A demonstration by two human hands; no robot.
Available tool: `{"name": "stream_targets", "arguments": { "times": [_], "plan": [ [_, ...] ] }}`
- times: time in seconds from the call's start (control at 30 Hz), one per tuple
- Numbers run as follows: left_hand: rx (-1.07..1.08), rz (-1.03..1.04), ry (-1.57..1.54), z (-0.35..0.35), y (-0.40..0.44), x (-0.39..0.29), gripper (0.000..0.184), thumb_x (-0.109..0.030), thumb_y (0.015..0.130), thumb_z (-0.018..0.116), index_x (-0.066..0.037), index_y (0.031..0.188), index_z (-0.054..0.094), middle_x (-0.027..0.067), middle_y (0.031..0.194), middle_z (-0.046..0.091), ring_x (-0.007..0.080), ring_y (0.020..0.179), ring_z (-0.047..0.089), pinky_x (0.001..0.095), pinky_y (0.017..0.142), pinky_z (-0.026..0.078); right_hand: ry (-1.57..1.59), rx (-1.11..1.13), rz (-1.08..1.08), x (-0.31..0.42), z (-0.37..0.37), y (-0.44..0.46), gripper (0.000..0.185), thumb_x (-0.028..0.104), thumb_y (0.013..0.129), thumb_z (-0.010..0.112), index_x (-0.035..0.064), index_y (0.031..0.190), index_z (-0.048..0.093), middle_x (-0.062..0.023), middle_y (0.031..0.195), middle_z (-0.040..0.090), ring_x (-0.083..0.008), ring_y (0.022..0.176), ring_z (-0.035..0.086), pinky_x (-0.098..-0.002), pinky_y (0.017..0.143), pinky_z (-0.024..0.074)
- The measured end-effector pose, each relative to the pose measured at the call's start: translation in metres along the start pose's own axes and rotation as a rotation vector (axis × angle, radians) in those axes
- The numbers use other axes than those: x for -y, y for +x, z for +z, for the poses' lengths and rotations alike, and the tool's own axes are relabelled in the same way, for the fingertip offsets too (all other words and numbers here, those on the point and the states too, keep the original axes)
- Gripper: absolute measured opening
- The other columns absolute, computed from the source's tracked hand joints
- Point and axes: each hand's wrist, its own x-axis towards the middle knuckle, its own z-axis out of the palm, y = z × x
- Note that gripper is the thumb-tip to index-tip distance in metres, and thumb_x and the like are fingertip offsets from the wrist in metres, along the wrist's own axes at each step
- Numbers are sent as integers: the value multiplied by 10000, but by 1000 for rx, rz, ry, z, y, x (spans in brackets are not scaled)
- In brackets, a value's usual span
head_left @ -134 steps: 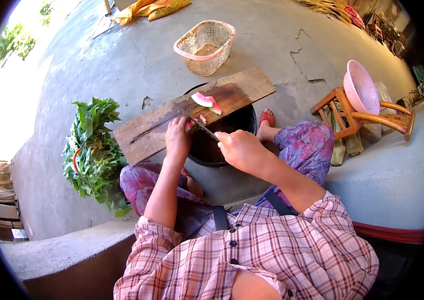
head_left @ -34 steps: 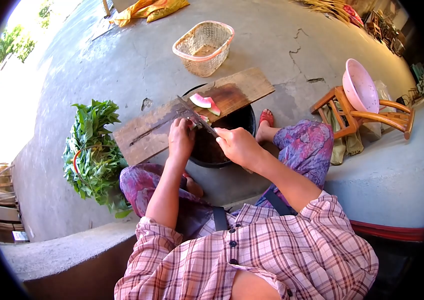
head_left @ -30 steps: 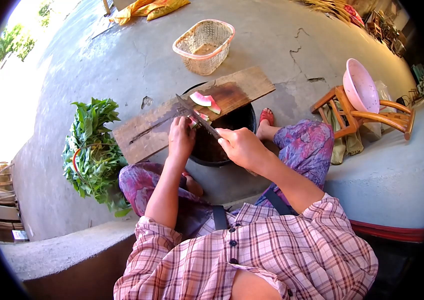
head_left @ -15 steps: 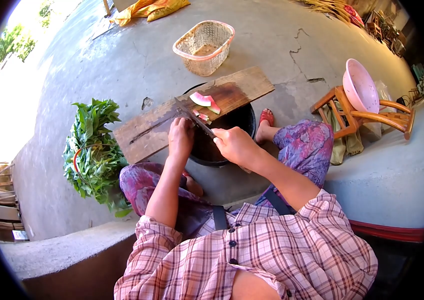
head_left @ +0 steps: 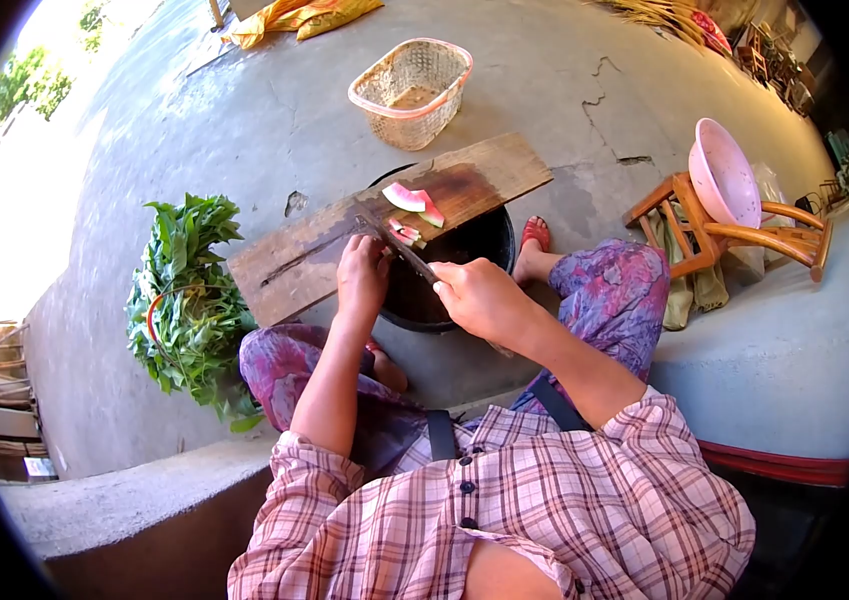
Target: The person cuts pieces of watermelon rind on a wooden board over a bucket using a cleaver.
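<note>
Plaid shirt (head_left: 544,480) of the person is nearest, and beyond it come purple patterned trousers (head_left: 609,285). The right hand (head_left: 487,302) is gripping the handle of a dark knife (head_left: 410,254), whose blade slants over a wooden board (head_left: 289,255). The left hand (head_left: 362,275) is bent down at the board, its fingers close to the blade; whether they hold something, I cannot tell. Just beside the blade lie small cut pieces of watermelon (head_left: 406,235), and a little farther two larger slices (head_left: 404,196) touching each other. The board rests across a black tub (head_left: 489,240). To the left is a heap of leafy greens (head_left: 184,310); to the right, a pink basin (head_left: 722,175) sits tilted on a wooden chair (head_left: 764,240). Farther away, a basket (head_left: 412,128) stands on the concrete floor (head_left: 234,130).
</note>
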Motion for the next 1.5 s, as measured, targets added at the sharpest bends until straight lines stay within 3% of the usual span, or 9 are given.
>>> {"name": "stream_targets", "arguments": {
  "times": [0.23, 0.43, 0.63, 0.73, 0.87, 1.07, 1.27, 1.37, 1.5],
  "plan": [
    [-5, 4, 14, 3, 0, 1, 164, -4, 773, 700, -5, 924, 637, 164, 906, 632, 355, 831, 665, 405, 743, 539, 3, 94, 58, 2, 1, 18, 173, 147, 906, 601, -14, 913, 664, -241, 748, 669, -420, 714, 673, -501, 658, 547],
    [-44, -15, 20, 4, 1, -3, 192, 7, 791, 658, -6, 973, 596, 163, 895, 633, 353, 828, 658, 418, 756, 538, 131, -143, -128, -26, 19, -9, 232, 100, 909, 616, -40, 1083, 675, -251, 791, 675, -411, 742, 677, -466, 668, 553],
    [16, -188, -99, 13, 13, 3, 206, -54, 861, 640, -13, 1060, 606, 165, 1077, 665, 334, 1030, 647, 439, 912, 517, 75, -289, -190, -27, 0, -27, 295, 66, 921, 623, -77, 1178, 640, -255, 940, 699, -399, 809, 687, -446, 703, 560],
    [-119, 87, -7, 16, 23, -9, 296, -154, 918, 649, -23, 1182, 621, 178, 1264, 629, 352, 1232, 564, 438, 1049, 449, 64, -294, -167, -25, -12, -30, 297, 65, 921, 624, -79, 1180, 640, -266, 958, 698, -404, 832, 691, -439, 720, 564],
    [44, 121, 114, 41, 8, -1, 384, -237, 943, 658, -41, 1269, 609, 183, 1393, 567, 373, 1393, 422, 449, 1155, 355, 100, -272, -91, -22, -19, -35, 288, 64, 923, 625, -75, 1175, 645, -270, 969, 697, -403, 847, 696, -432, 727, 566],
    [54, 196, -78, 46, -15, -33, 234, -84, 875, 689, -23, 1100, 669, 165, 1241, 635, 381, 1260, 540, 437, 1060, 454, 84, -341, -110, -32, -19, -39, 298, 52, 945, 629, -63, 1219, 641, -225, 845, 704, -274, 665, 693, -349, 611, 529],
    [228, -554, -1027, 49, -10, -32, 265, -183, 1041, 539, -14, 1241, 588, 96, 1159, 677, 187, 977, 677, 321, 841, 559, 558, -145, 297, -27, -34, -45, 283, 69, 985, 595, -48, 1238, 642, -79, 689, 654, -127, 478, 590, -264, 438, 470],
    [428, -762, -1692, 49, 4, -11, 414, -368, 1071, 463, -45, 1315, 546, 111, 1212, 677, 223, 1074, 662, 370, 942, 532, 869, -87, 382, -38, -37, -43, 275, 88, 1001, 572, -35, 1239, 633, -60, 688, 639, -114, 460, 572, -255, 406, 471],
    [375, -873, -1871, 48, 5, -21, 313, -292, 1044, 535, -70, 1251, 612, 90, 1156, 710, 223, 1054, 678, 367, 935, 542, 1030, -18, 477, -43, -41, -40, 252, 103, 1002, 564, -42, 1197, 631, -83, 714, 647, -126, 462, 576, -274, 395, 486]
  ]
}}
